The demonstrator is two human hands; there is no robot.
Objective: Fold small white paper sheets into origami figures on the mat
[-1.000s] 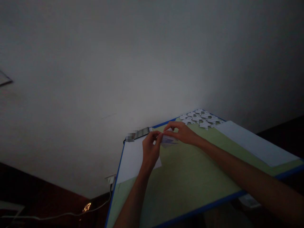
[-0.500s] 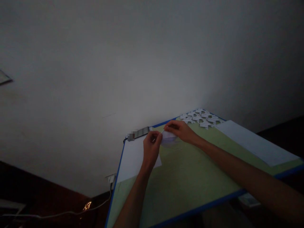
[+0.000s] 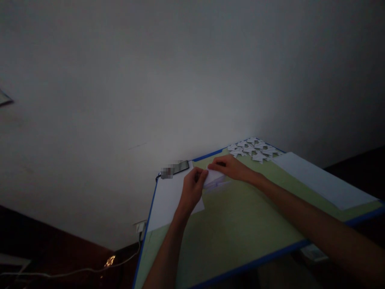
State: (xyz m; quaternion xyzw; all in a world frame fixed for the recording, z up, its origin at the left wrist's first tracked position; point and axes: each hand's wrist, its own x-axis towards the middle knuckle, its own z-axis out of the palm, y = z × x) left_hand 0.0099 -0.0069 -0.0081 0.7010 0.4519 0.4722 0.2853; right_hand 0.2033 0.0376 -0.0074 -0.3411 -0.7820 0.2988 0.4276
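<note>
Between my two hands is a small piece of white paper [image 3: 214, 176], apparently folded, held just over the green tabletop [image 3: 237, 216]. My left hand [image 3: 194, 182] pinches its left edge between thumb and fingers. At the upper right edge, the fingertips of my right hand [image 3: 227, 165] are closed on the same paper. Its lower part is slightly blurred, so the exact folds cannot be made out. White paper sheets [image 3: 168, 204] lie beneath and left of my left hand.
Several folded white paper shapes [image 3: 255, 149] with pointed ends lie at the table's far corner. More white sheets [image 3: 321, 180] rest along the right side. A phone [image 3: 181, 167] lies at the back left edge by the wall [image 3: 180, 80]. A white cable [image 3: 90, 270] hangs from a wall plug [image 3: 140, 228].
My hands have shifted slightly, the left one a little right, and the paper between them looks flatter and lower. Both hands still grip it.
</note>
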